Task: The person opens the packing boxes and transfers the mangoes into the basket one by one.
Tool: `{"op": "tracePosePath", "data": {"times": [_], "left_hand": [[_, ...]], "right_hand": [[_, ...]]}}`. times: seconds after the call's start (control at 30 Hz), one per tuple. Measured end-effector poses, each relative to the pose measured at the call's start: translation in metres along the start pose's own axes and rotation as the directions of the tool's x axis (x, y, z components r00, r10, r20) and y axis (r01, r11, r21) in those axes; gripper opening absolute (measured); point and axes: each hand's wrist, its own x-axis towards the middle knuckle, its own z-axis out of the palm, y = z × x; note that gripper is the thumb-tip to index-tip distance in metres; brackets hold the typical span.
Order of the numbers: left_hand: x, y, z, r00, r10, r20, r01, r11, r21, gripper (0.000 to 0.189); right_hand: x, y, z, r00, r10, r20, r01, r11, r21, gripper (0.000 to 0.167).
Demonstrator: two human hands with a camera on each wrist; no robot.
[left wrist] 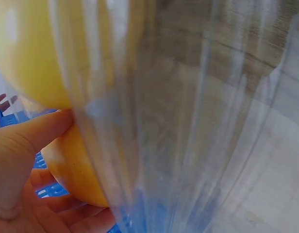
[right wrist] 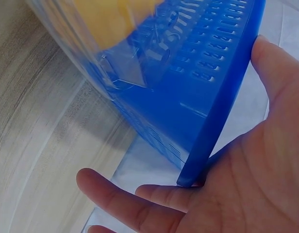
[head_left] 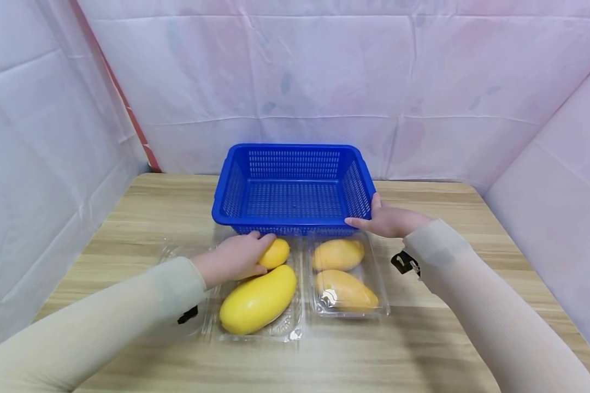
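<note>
My left hand grips a yellow-orange mango at the back of an open clear plastic clamshell box. In the left wrist view the thumb and fingers curve round this mango. A bigger, brighter yellow mango lies in front of it in the same box. My right hand touches the front right corner of a blue plastic basket. Its thumb lies against the rim, with the other fingers spread out under the corner.
Right of the open box stands a second clear box with two mangoes under its lid. The open box's clear lid spreads left beneath my left forearm. Behind the basket hangs a pale cloth.
</note>
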Motion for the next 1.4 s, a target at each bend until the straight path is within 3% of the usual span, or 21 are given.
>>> {"op": "tracePosePath", "data": {"times": [0.37, 1.07, 1.4], "left_hand": [[-0.007, 0.002, -0.010, 0.999, 0.029, -0.040, -0.029, 0.999, -0.024, 0.067], [-0.022, 0.006, -0.024, 0.997, 0.026, -0.076, -0.031, 0.997, -0.072, 0.070], [-0.028, 0.006, -0.030, 0.991, 0.069, -0.113, -0.079, 0.993, -0.083, 0.071]], "right_hand": [[-0.001, -0.002, -0.001, 1.000, 0.002, 0.021, -0.002, 1.000, -0.001, 0.120], [0.000, 0.001, 0.000, 1.000, -0.019, 0.008, 0.019, 1.000, 0.003, 0.122], [-0.001, 0.000, 0.000, 1.000, -0.017, 0.021, 0.016, 1.000, 0.009, 0.122]]}}
